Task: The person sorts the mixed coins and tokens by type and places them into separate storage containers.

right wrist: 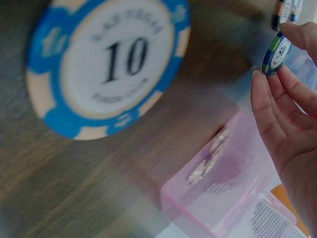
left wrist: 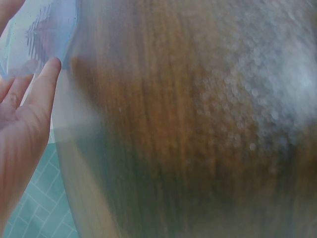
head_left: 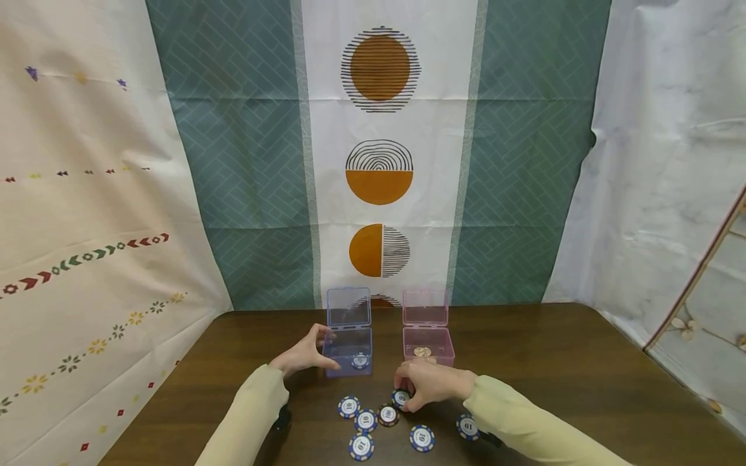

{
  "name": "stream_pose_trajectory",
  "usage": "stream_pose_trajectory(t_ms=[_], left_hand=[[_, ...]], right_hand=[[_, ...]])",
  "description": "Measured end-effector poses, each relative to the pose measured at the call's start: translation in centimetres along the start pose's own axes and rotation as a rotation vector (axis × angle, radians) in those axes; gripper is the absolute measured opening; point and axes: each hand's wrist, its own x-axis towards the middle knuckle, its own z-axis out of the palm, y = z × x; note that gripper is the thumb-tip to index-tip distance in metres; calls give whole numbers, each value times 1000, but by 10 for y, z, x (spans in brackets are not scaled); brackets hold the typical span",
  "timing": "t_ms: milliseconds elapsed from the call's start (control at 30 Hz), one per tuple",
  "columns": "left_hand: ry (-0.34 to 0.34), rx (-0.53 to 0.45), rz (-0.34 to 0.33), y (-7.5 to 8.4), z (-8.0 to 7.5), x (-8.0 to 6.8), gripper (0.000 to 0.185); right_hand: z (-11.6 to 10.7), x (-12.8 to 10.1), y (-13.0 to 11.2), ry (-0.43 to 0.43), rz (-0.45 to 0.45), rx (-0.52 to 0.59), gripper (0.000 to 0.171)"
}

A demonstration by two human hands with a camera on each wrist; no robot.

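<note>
The 50 chip (head_left: pixel 400 397) was pinched over the surface (head_left: pixel 542 362) by the right hand (head_left: pixel 432 382), fingers nearly closed, the 100 chip (head_left: pixel 388 415) at its seven o'clock, the pink box (head_left: pixel 446 353) at one and, at ten, the blue box (head_left: pixel 348 372), gripped wide by the left hand (head_left: pixel 304 355).

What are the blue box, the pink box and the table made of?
Blue box: smooth, see-through, probably plastic; the backdrop's lines show through its lid.
Pink box: also smooth and see-through, probably plastic; gold-coloured pieces show through it.
Table: brown with streaky grain, so wood or wood-like; finish unclear.
</note>
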Motion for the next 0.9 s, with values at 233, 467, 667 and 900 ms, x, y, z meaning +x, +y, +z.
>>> stream_pose_trajectory(t_ms=[233, 467, 667, 900], left_hand=[[-1, -17, -10, -4, 1, 1, 75], [-2, -23, -11, -3, 1, 1, 76], [1, -20, -9, 0, 0, 1, 76], [5, -5, -14, 0, 0, 1, 75]], right_hand=[[-6, 4, -4, 48, -1, 76, 27], [-18, 9, -8, 110, -16, 153, 29], [-27, 19, -10, 161, -31, 164, 30], [-34, 36, -13, 209, -60, 162, 27]])
